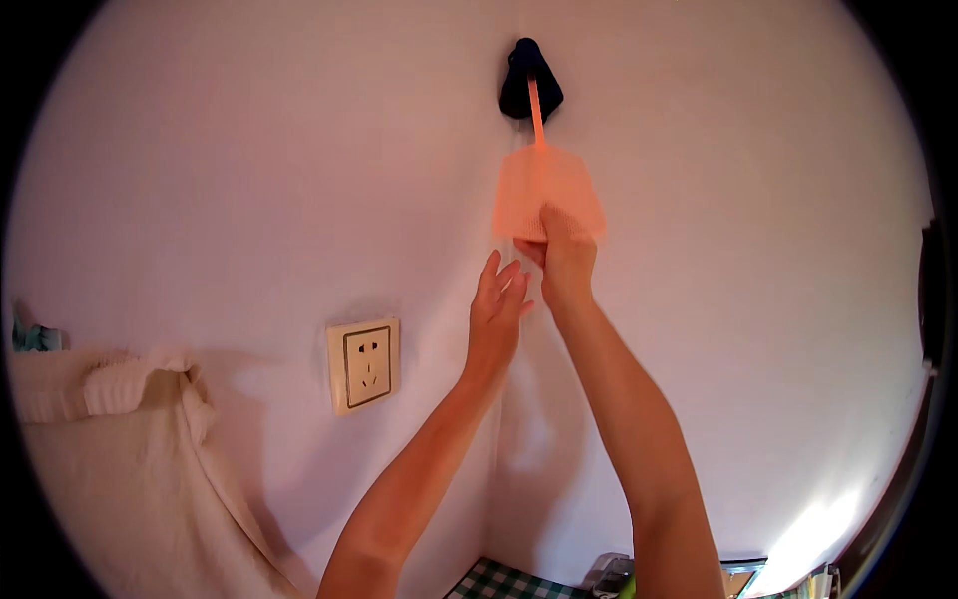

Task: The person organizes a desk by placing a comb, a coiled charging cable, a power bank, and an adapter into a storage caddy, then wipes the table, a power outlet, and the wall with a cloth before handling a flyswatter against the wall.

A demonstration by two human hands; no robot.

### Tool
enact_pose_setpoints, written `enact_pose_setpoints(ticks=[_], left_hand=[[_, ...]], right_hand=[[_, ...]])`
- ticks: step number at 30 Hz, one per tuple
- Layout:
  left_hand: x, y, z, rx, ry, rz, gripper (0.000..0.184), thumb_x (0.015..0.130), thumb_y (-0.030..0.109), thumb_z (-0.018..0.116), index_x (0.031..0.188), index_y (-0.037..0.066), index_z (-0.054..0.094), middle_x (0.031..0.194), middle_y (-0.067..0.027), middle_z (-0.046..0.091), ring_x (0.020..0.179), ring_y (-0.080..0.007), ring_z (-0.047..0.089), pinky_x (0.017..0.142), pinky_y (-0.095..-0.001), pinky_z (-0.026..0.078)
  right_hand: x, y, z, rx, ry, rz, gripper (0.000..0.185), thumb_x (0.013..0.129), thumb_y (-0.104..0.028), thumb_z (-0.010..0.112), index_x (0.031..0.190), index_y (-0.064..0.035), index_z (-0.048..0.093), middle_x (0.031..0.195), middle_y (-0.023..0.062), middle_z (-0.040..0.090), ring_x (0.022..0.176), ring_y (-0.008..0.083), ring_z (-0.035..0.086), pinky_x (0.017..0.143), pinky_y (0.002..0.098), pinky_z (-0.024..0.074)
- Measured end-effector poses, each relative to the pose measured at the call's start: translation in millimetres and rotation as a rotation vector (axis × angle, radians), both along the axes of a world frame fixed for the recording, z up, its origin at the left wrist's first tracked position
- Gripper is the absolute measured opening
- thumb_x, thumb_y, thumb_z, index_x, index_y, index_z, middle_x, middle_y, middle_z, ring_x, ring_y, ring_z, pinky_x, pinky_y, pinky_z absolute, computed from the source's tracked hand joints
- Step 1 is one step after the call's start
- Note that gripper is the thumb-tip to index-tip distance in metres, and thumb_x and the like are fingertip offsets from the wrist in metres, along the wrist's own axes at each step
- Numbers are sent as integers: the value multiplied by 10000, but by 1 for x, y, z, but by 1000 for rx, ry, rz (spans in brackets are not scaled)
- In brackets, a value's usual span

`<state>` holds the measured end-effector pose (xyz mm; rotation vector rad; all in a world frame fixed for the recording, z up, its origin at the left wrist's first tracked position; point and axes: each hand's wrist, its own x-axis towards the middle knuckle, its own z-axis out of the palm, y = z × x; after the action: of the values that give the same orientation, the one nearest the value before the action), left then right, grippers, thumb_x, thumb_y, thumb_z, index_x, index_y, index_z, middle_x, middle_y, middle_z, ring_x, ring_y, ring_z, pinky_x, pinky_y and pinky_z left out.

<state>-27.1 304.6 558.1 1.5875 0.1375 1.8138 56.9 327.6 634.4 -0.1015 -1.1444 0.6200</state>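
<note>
An orange fly swatter (519, 190) is raised high in the corner between two walls, its flat mesh head low and its thin handle upward. My right hand (569, 262) pinches the lower edge of the mesh head, with the thumb or a finger lying over it. The handle's upper end meets a dark blue cloth-like thing (519, 95) up in the corner; whether it hooks into it or only touches it, I cannot tell. Just below and left of the swatter, my left hand (495, 311) is held up with its fingers apart and nothing in it.
A cream wall socket (367, 365) is on the left wall. Pale cloth (110, 469) hangs at the lower left, with a small teal thing (38, 337) above it. A green checked cloth (519, 582) covers a surface at the bottom, beside several partly hidden objects.
</note>
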Motion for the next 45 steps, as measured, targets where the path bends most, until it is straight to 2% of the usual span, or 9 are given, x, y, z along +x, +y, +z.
enact_pose_setpoints(ticks=[7,13,16,22,27,32,36,42,45], left_hand=[[3,-4,9,48,35,-18,722,959,421,462,1456,1,149,1426,-192,332,1307,-252,384,1047,-373,377],[11,-9,-11,21,-60,-1,636,976,398,409,1458,41,196,1418,-156,350,1294,-229,403,1037,-364,380],[7,-5,-28,92,-114,24,534,991,372,346,1410,41,333,1380,-65,415,1262,-188,433,993,-341,391],[1,19,-55,51,-113,205,545,991,392,350,1410,44,343,1358,-119,450,1253,-213,443,1000,-354,374],[-8,21,-36,16,-117,185,567,986,417,359,1411,42,341,1361,-150,450,1252,-236,445,1015,-365,367],[-15,20,-24,4,-77,172,581,979,434,368,1408,43,344,1361,-157,449,1248,-246,454,1022,-375,360],[-19,19,-22,26,-90,129,590,972,442,386,1407,46,345,1358,-161,451,1239,-252,467,1022,-378,361],[-16,24,-32,-9,-121,67,612,974,463,383,1421,50,315,1370,-166,431,1225,-254,481,1010,-375,373],[-13,20,-35,-22,-125,44,614,981,464,369,1426,47,299,1381,-165,418,1222,-257,482,1005,-374,378]], right_hand=[[5,2,54,24,-38,46,300,888,-144,557,1114,48,517,1015,117,584,830,210,630,691,317,576],[8,-5,-21,-138,-47,91,299,905,-188,545,1104,34,524,980,96,600,793,187,621,685,332,547],[4,-15,-69,-68,-23,98,326,916,-221,547,1117,35,534,993,102,604,786,183,629,671,309,556],[6,-9,-83,-197,-63,-48,374,922,-260,567,1148,36,540,1006,107,611,791,178,643,653,276,575],[-7,17,-32,-51,-24,-79,355,898,-218,581,1140,39,543,1068,109,586,901,194,622,682,323,583],[2,28,74,34,7,-96,274,868,-114,543,1090,46,551,1028,112,590,830,219,628,664,334,588],[19,-3,103,88,-41,-72,322,844,-113,536,1129,35,518,1047,113,584,859,230,628,709,332,588],[25,-17,45,122,-105,64,254,871,-105,547,1114,-39,514,993,56,577,798,136,596,672,250,537],[25,-28,-14,-37,-88,118,237,890,-168,533,1095,-52,527,963,24,575,796,111,573,632,246,480]])
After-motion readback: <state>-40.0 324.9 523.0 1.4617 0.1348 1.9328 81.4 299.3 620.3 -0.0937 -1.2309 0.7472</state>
